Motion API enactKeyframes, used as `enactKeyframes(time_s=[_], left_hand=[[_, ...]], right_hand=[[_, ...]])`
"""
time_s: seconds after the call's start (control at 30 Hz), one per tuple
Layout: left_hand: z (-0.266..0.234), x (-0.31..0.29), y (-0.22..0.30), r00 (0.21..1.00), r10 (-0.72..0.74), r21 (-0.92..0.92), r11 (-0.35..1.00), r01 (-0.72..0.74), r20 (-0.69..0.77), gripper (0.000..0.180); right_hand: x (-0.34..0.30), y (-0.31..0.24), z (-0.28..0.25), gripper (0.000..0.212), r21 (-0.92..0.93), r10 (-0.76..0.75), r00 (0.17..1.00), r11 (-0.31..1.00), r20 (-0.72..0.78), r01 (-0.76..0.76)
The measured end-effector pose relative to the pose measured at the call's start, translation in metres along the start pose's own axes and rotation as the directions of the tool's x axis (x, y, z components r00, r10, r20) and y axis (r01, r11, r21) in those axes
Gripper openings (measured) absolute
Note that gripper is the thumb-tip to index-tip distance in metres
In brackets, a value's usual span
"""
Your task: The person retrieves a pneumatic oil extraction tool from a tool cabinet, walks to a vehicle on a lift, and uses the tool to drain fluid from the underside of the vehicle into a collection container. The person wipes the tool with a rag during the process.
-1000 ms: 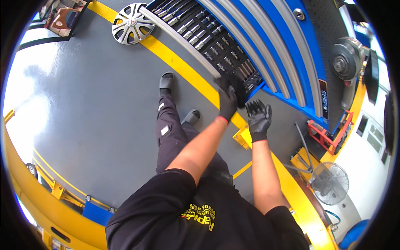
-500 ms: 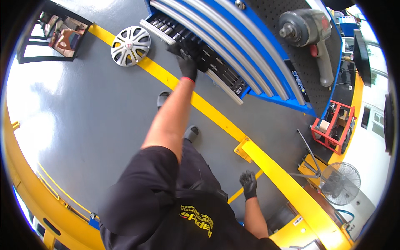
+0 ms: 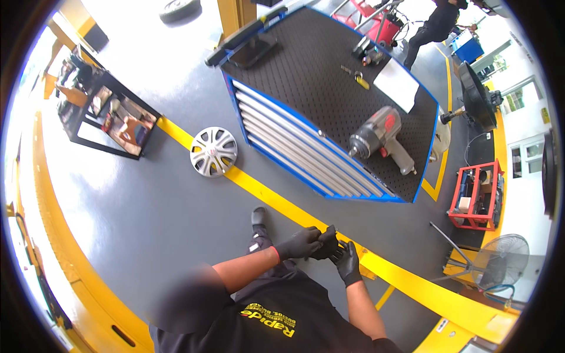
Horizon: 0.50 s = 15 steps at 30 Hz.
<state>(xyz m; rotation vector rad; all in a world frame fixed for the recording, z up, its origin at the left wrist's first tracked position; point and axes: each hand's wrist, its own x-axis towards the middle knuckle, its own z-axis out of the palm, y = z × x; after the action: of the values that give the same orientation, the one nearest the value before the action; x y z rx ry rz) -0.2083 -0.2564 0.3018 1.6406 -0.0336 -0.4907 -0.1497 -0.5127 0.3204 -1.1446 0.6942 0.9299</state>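
Observation:
My two black-gloved hands are together in front of my body, above the yellow floor line. The fingers of my left hand (image 3: 299, 245) are closed on a dark object (image 3: 327, 242), black like the gloves, so I cannot make out its kind. From the other side my right hand (image 3: 348, 263) meets the same object, its fingers bent against it. Beyond my hands stands a blue tool cabinet (image 3: 282, 136) with silver drawer fronts, all closed. A large grey impact wrench (image 3: 382, 136) lies on its black perforated top.
A silver hubcap (image 3: 213, 152) lies on the floor across the yellow line (image 3: 265, 193). At left is a black-framed stand (image 3: 112, 117). A yellow beam (image 3: 406, 279), a fan (image 3: 500, 262) and a red cart (image 3: 478, 195) are at right. Another person (image 3: 435, 29) stands far off.
My left hand has come back from the open drawer to my right hand, bringing something dark. The drawer is now closed. My right hand has moved up slightly to meet the left.

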Motion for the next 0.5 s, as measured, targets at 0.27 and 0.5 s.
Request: enactKeyframes(time_s=[0.27, 0.5], left_hand=[[-0.141, -0.028, 0.133, 0.587, 0.738, 0.607, 0.644, -0.465, -0.333, 0.053], [-0.212, 0.005, 0.084, 0.783, 0.104, -0.225, 0.927, -0.299, -0.614, 0.027]], right_hand=[[-0.024, -0.058, 0.265, 0.043, 0.394, -0.342, 0.555, 0.919, 0.758, 0.029], [-0.091, -0.191, 0.241, 0.032, -0.308, -0.595, 0.204, -0.077, 0.778, 0.948]])
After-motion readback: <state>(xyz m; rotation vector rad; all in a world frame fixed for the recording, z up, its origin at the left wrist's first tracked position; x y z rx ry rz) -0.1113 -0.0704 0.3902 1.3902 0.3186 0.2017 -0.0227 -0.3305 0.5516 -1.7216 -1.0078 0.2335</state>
